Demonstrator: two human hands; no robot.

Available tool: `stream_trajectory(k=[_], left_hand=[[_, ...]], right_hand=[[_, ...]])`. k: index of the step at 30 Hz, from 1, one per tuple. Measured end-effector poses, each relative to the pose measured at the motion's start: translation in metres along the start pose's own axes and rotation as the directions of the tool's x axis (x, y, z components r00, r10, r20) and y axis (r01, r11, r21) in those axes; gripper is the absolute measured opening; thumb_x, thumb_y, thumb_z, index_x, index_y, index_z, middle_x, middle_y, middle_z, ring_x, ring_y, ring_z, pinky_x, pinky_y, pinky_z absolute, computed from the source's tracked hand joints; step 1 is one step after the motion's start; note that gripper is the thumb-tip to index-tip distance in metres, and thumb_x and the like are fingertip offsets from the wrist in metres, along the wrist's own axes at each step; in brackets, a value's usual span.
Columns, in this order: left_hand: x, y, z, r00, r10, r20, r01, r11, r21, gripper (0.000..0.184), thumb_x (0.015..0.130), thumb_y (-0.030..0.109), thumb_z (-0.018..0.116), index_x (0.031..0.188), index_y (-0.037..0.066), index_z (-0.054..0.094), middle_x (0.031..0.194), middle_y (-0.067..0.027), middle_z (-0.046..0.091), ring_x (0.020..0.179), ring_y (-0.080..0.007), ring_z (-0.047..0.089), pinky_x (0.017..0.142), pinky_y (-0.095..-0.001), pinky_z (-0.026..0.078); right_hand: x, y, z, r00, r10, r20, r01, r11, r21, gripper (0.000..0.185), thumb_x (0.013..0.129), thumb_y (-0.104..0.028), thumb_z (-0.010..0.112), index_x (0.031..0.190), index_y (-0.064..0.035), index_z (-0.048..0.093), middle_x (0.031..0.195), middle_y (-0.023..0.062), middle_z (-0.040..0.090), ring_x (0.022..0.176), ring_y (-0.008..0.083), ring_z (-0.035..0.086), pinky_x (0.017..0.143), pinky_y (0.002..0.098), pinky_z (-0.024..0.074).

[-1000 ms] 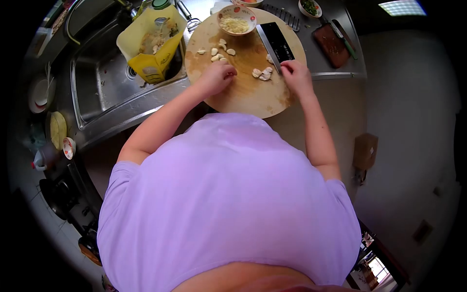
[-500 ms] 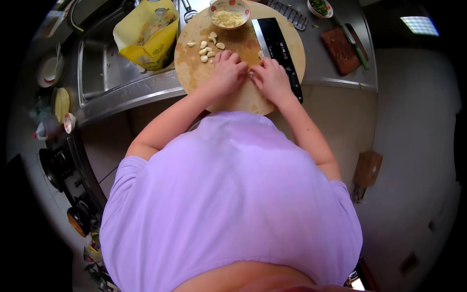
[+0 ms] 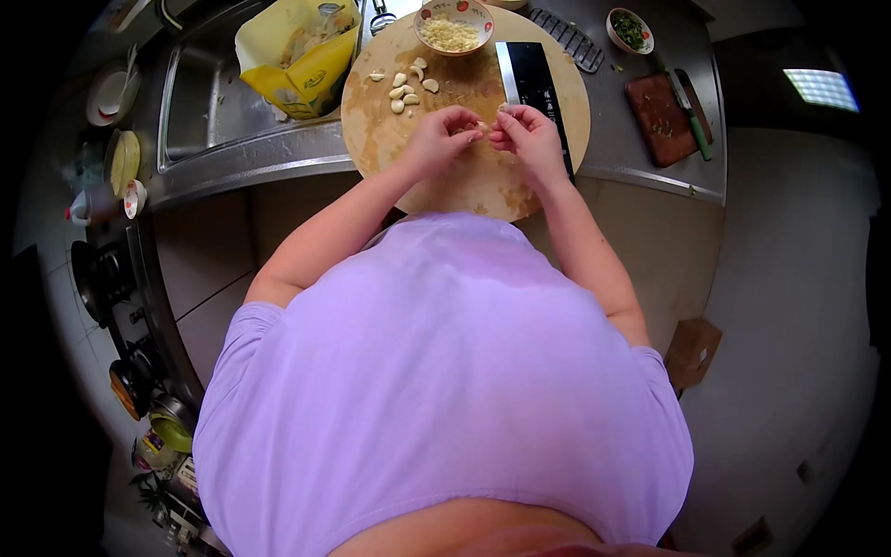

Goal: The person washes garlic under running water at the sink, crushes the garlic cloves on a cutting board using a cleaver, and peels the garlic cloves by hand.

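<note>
both left hand (image 3: 445, 139) and right hand (image 3: 533, 139) hold fingers (image 3: 459, 115) pinched, seemingly steadying a piece of garlic (image 3: 483, 127), cloves (image 3: 431, 85) handy toward the board's (image 3: 365, 130) left edge.

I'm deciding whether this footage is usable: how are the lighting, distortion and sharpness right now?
Head view: wide-angle distortion bows the counter edge; black vignetting fills the corners; the lit panel glows brightly; highlights streak the steel sink. Also head view: garlic cloves read clearly, but details between left hand and right hand are too small to settle.
</note>
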State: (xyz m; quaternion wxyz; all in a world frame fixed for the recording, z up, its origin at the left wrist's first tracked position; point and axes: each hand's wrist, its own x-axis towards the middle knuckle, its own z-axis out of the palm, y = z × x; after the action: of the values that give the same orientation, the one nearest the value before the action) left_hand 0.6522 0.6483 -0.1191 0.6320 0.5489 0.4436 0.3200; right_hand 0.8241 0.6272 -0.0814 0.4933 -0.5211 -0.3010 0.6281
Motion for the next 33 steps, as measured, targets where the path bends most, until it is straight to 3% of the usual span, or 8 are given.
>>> stream_trajectory(k=[2, 4, 7, 17, 19, 26, 28, 33], left_hand=[[-0.001, 0.003, -0.003, 0.999, -0.017, 0.030, 0.021, 0.992, -0.122, 0.017, 0.083, 0.015, 0.066, 0.097, 0.005, 0.063, 0.085, 0.0001, 0.064, 0.071, -0.0058, 0.057, 0.057, -0.0204, 0.045], [-0.005, 0.015, -0.006, 0.991, -0.122, 0.048, 0.129, 0.977, -0.170, 0.018, 0.088, 0.008, 0.059, 0.105, 0.003, 0.061, 0.091, 0.0001, 0.062, 0.080, -0.0071, 0.057, 0.070, -0.0212, 0.048], [-0.003, 0.012, -0.009, 0.991, -0.121, 0.062, 0.129, 0.981, -0.145, 0.023, 0.088, 0.007, 0.057, 0.110, 0.003, 0.061, 0.093, -0.0009, 0.063, 0.081, -0.0073, 0.057, 0.072, -0.0218, 0.047], [-0.003, 0.021, -0.015, 0.991, 0.054, 0.120, -0.060, 0.997, 0.047, 0.020, 0.087, 0.004, 0.057, 0.106, 0.001, 0.060, 0.094, -0.0021, 0.062, 0.085, -0.0082, 0.057, 0.077, -0.0228, 0.046], [-0.003, 0.021, -0.015, 0.992, 0.028, 0.122, -0.026, 1.000, -0.017, 0.019, 0.086, 0.003, 0.058, 0.105, 0.000, 0.059, 0.094, -0.0022, 0.062, 0.086, -0.0089, 0.056, 0.078, -0.0232, 0.046], [-0.007, 0.028, -0.019, 0.991, 0.028, 0.130, -0.021, 0.998, -0.054, 0.023, 0.087, 0.005, 0.058, 0.109, 0.000, 0.057, 0.098, -0.0038, 0.061, 0.092, -0.0109, 0.057, 0.082, -0.0246, 0.046], [-0.009, 0.027, -0.019, 0.991, 0.017, 0.131, 0.035, 0.921, -0.387, 0.028, 0.086, 0.007, 0.059, 0.114, 0.000, 0.055, 0.103, -0.0052, 0.060, 0.093, -0.0124, 0.057, 0.085, -0.0258, 0.047], [-0.013, 0.027, -0.019, 0.989, -0.024, 0.144, 0.083, 0.903, -0.422, 0.036, 0.086, 0.010, 0.062, 0.120, 0.002, 0.052, 0.103, -0.0057, 0.058, 0.095, -0.0134, 0.057, 0.087, -0.0270, 0.046]], right_hand=[[0.000, 0.002, -0.003, 0.999, -0.043, -0.006, 0.042, 0.994, -0.099, 0.015, 0.088, -0.014, 0.061, 0.083, 0.0004, 0.061, 0.073, 0.0027, 0.062, 0.064, 0.0090, 0.061, 0.057, 0.0210, 0.0495], [-0.003, 0.001, -0.005, 0.998, -0.048, 0.030, 0.056, 0.912, -0.407, 0.016, 0.087, -0.016, 0.063, 0.083, -0.0002, 0.063, 0.069, 0.0011, 0.061, 0.062, 0.0073, 0.059, 0.055, 0.0202, 0.0472], [-0.009, 0.002, 0.007, 0.983, -0.167, 0.074, 0.183, 0.928, -0.325, 0.017, 0.085, -0.016, 0.065, 0.083, 0.0005, 0.064, 0.066, 0.0006, 0.062, 0.060, 0.0053, 0.057, 0.054, 0.0198, 0.0455], [-0.008, 0.006, 0.003, 0.979, -0.143, 0.147, 0.192, 0.894, -0.406, 0.015, 0.083, -0.014, 0.064, 0.080, 0.0009, 0.065, 0.067, 0.0038, 0.064, 0.060, 0.0062, 0.058, 0.055, 0.0224, 0.0463], [-0.010, 0.004, 0.007, 0.941, -0.295, 0.163, 0.330, 0.710, -0.622, 0.015, 0.079, -0.014, 0.065, 0.080, 0.0010, 0.065, 0.066, 0.0075, 0.063, 0.059, 0.0086, 0.059, 0.055, 0.0246, 0.0469], [-0.003, 0.014, 0.015, 0.947, -0.293, 0.132, 0.317, 0.781, -0.538, 0.014, 0.079, -0.013, 0.064, 0.080, 0.0016, 0.063, 0.065, 0.0066, 0.061, 0.057, 0.0088, 0.056, 0.054, 0.0245, 0.0458], [-0.001, 0.017, 0.018, 0.975, -0.214, 0.059, 0.220, 0.897, -0.384, 0.014, 0.083, -0.013, 0.062, 0.080, 0.0010, 0.063, 0.064, 0.0024, 0.060, 0.056, 0.0063, 0.053, 0.052, 0.0229, 0.0435], [-0.003, 0.015, 0.023, 0.984, -0.167, 0.066, 0.180, 0.939, -0.293, 0.013, 0.086, -0.012, 0.058, 0.082, -0.0004, 0.061, 0.064, -0.0006, 0.057, 0.057, 0.0041, 0.051, 0.051, 0.0208, 0.0412]])
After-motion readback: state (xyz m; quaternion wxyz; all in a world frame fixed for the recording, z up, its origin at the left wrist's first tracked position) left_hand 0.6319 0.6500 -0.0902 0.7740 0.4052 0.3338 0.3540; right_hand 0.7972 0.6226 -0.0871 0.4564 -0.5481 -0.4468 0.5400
